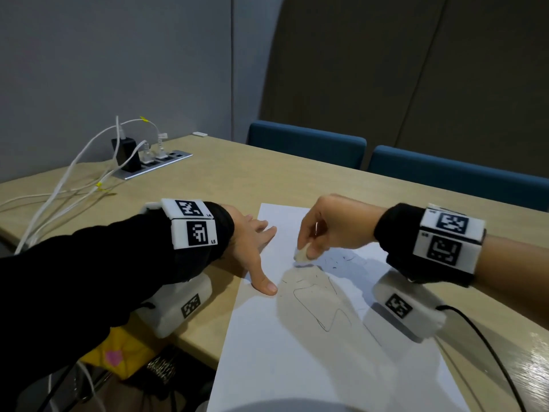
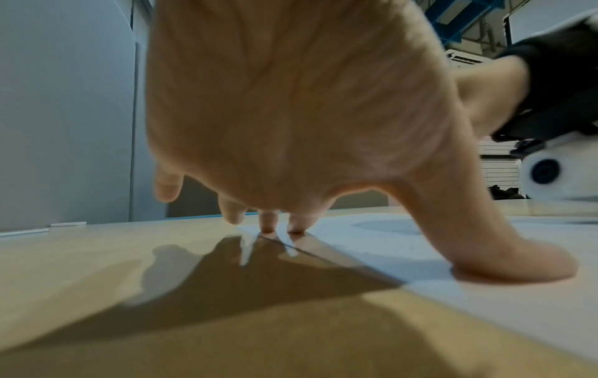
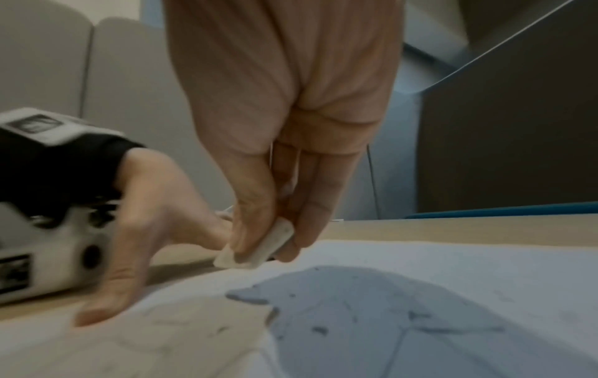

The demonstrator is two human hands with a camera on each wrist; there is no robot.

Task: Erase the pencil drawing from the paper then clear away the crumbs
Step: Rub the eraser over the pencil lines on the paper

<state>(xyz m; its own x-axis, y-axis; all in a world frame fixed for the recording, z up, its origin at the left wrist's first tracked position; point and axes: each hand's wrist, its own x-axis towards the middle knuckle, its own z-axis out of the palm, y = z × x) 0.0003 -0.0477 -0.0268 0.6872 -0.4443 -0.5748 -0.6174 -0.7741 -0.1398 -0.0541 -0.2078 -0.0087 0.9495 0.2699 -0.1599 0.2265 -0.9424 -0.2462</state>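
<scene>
A white sheet of paper [image 1: 297, 352] lies on the wooden table, with a thin pencil drawing [image 1: 320, 304] near its middle. My right hand [image 1: 323, 230] pinches a small white eraser [image 1: 301, 253] between thumb and fingers, just above the upper part of the drawing; the right wrist view shows the eraser [image 3: 258, 252] a little off the sheet [image 3: 453, 268]. Dark crumbs [image 1: 338, 260] dot the paper right of the eraser. My left hand [image 1: 252, 242] lies spread with straight fingers, its thumb [image 2: 517, 266] and fingertips [image 2: 296, 226] pressing the paper's left edge.
The wooden table [image 1: 237, 173] carries a power strip [image 1: 154, 165] with a black charger and white cables [image 1: 59, 197] at the back left. Two blue chair backs [image 1: 386, 156] stand behind the far edge. A black cable [image 1: 490, 352] runs from my right wrist.
</scene>
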